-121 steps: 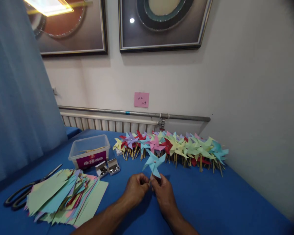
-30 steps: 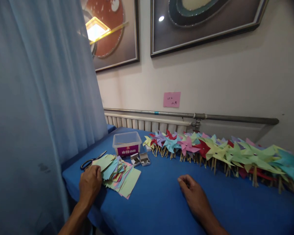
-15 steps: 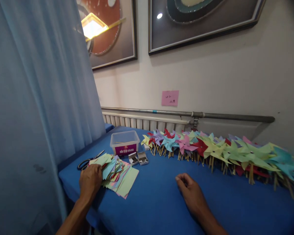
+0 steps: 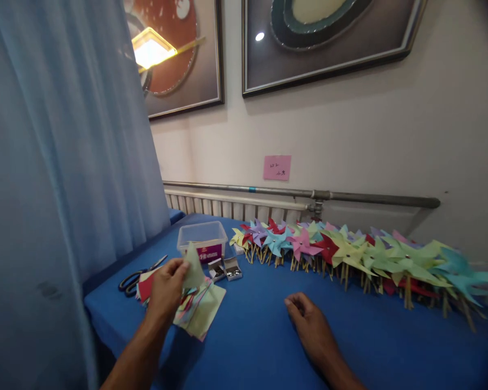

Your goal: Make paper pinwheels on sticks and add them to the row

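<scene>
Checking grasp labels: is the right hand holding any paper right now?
No, the right hand lies loosely curled on the blue table with nothing in it; the left hand lifts a green paper piece.

scissors [image 4: 140, 275] left of paper stack [image 4: 201, 307] (pinwheels [image 4: 350, 252] right, by wall)

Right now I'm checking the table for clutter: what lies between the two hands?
In the head view, only bare blue tablecloth lies between the left hand, lifting a green paper sheet off the paper stack, and the right hand, resting on the cloth.
</scene>
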Demonstrator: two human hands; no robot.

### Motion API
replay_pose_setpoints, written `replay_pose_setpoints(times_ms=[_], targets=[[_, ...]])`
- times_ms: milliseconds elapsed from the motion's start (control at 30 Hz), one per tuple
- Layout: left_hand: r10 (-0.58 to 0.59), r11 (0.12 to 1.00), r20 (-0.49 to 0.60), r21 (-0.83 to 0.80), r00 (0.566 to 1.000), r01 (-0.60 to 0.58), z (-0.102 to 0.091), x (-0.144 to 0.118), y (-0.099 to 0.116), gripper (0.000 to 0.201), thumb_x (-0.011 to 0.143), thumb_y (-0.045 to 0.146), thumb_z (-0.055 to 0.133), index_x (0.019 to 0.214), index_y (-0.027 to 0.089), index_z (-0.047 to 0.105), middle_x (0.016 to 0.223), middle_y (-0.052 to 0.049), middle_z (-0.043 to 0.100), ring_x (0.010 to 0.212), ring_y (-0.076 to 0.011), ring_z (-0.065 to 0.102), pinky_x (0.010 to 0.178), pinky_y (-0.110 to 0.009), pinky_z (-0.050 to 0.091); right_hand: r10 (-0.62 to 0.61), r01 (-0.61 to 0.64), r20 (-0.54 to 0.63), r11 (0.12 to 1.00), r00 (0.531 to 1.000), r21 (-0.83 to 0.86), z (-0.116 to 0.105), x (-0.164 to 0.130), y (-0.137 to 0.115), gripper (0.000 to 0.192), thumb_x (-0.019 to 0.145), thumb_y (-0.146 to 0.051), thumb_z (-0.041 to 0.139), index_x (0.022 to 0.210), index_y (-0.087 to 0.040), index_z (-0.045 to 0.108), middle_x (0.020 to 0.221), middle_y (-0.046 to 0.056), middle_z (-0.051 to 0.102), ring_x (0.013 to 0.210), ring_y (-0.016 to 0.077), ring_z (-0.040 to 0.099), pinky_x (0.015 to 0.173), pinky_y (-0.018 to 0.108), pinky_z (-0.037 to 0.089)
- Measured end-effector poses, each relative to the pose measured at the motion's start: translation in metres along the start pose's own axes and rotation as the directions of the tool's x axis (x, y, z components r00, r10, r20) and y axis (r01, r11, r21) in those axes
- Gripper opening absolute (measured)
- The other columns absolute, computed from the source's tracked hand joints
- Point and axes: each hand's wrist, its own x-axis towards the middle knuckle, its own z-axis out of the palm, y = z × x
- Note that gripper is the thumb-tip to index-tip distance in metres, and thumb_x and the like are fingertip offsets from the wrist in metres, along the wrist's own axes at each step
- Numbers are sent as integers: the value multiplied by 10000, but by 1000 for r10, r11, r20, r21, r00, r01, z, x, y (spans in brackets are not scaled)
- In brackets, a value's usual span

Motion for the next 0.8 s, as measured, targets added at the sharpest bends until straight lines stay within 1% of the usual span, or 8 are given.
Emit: replay_pose_setpoints(times_ms=[67,133,200,267,367,533,633,800], targets=[[-161,934,274,-269,948,236,39,-5,18,386,608,482,808,782,155,697,669,-27,695,573,-167,601,573,-274,455,27,-30,47,998,999,53,4,5,-1,329,774,-546,594,797,-229,675,713,22,702,663,207,613,626,300,439],[-184,847,454,-377,872,375,79,-10,32,393,521,411,880,704,146,656,601,-5,653,513,-119,549,535,-238,421,85,-106,118,978,989,182,8,9,-1,385,756,-590,619,766,-212,689,693,34,706,624,197,602,600,300,440],[-182,772,580,-416,794,480,117,-15,39,404,485,368,906,682,147,631,586,3,640,506,-105,539,541,-232,428,182,-221,136,890,974,398,11,11,-1,469,751,-661,624,754,-197,692,721,54,727,633,196,629,620,307,475],[-194,745,628,-405,753,530,150,-20,36,407,469,347,910,677,145,625,574,6,632,495,-98,530,524,-226,415,264,-278,112,762,958,585,11,10,0,541,697,-729,667,767,-194,705,713,63,734,654,216,661,652,330,512],[-277,762,593,-344,756,549,186,-30,12,391,483,365,891,641,150,605,526,17,596,458,-93,497,484,-223,376,214,-256,157,594,964,763,4,4,-2,606,730,-755,672,976,-206,749,932,99,790,860,262,726,811,380,544],[-315,802,483,-325,817,501,203,-46,-33,419,493,433,876,610,158,583,510,34,564,464,-84,472,492,-222,368,88,-255,240,417,967,872,-8,0,-12,665,795,-757,626,1171,-218,723,1177,129,765,1168,322,671,972,467,518],[-312,807,488,-317,815,498,200,-48,-42,426,522,476,855,644,158,600,529,29,583,475,-92,483,498,-228,382,150,-302,262,426,953,853,-7,2,-13,568,781,-606,758,1156,-181,722,1122,140,782,1142,335,689,974,486,527],[-316,825,530,-257,787,504,200,-44,-43,433,525,483,849,699,145,642,572,-1,639,496,-117,523,507,-245,405,295,-315,189,477,937,821,-2,2,-5,524,672,-455,891,1072,-157,734,1000,122,805,1019,330,733,905,458,566]])
